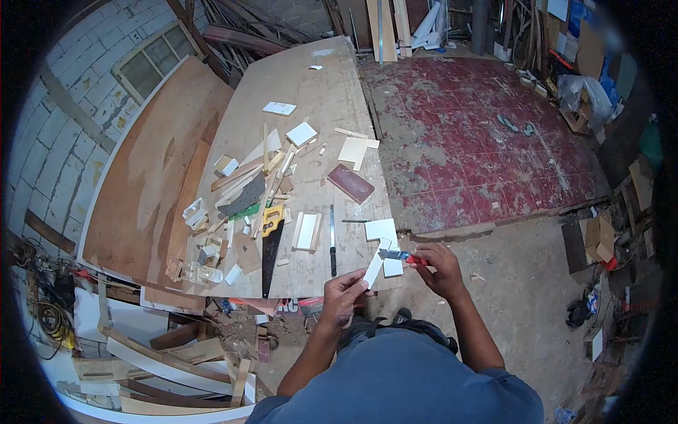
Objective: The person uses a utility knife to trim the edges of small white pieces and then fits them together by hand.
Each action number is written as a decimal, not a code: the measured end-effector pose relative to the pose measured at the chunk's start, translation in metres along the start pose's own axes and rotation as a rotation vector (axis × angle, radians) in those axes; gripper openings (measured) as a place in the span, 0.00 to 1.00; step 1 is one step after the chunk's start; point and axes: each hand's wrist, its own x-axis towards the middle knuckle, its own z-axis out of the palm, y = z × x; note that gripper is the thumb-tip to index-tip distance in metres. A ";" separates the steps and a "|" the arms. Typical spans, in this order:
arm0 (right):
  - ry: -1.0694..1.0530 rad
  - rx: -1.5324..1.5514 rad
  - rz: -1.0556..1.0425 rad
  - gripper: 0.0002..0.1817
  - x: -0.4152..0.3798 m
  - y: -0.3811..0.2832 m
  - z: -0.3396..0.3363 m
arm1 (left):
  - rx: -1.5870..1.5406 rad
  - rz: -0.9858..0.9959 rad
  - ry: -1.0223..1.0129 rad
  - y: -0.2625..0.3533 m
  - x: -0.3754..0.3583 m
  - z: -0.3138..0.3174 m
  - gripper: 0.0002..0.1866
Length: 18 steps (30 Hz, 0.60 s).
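Note:
Pinched in my left hand (342, 299) is a narrow white strip (373, 273), tilted up and away from me at the table's near right corner. My right hand (439, 270) grips a red-handled utility knife (415, 260). Its metal end points left and meets the top of the strip; whether it is cutting in is too small to tell. Just beyond lies a white board piece (381, 230), and another white piece (393, 268) shows behind the strip. A long knife with a black handle (333, 261) lies to the left of these.
On the wooden table (282, 78) lie a yellow-handled saw (271, 244), a white-faced block (307, 231), a dark red rectangular block (351, 184) and a heap of wood offcuts (265, 173). A large plywood sheet (152, 169) leans at the left. Red tiled floor (480, 141) lies beyond the table.

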 end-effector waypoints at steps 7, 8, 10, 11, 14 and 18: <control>0.010 -0.029 0.017 0.14 -0.009 0.007 0.002 | 0.019 0.004 -0.001 0.006 -0.002 0.000 0.17; 0.012 -0.027 0.020 0.14 -0.010 0.009 0.002 | 0.019 0.003 -0.002 0.006 -0.002 -0.001 0.17; 0.013 -0.025 0.022 0.14 -0.012 0.011 0.003 | 0.033 -0.005 0.004 0.006 -0.003 -0.002 0.17; 0.019 -0.024 0.022 0.14 -0.013 0.013 0.003 | 0.033 -0.004 0.004 0.006 -0.002 -0.003 0.17; 0.027 -0.028 0.030 0.14 -0.013 0.009 0.003 | 0.026 -0.012 0.002 0.004 -0.002 -0.004 0.17; 0.033 -0.031 0.025 0.15 -0.008 0.000 0.004 | 0.030 -0.003 0.003 0.005 -0.002 -0.002 0.17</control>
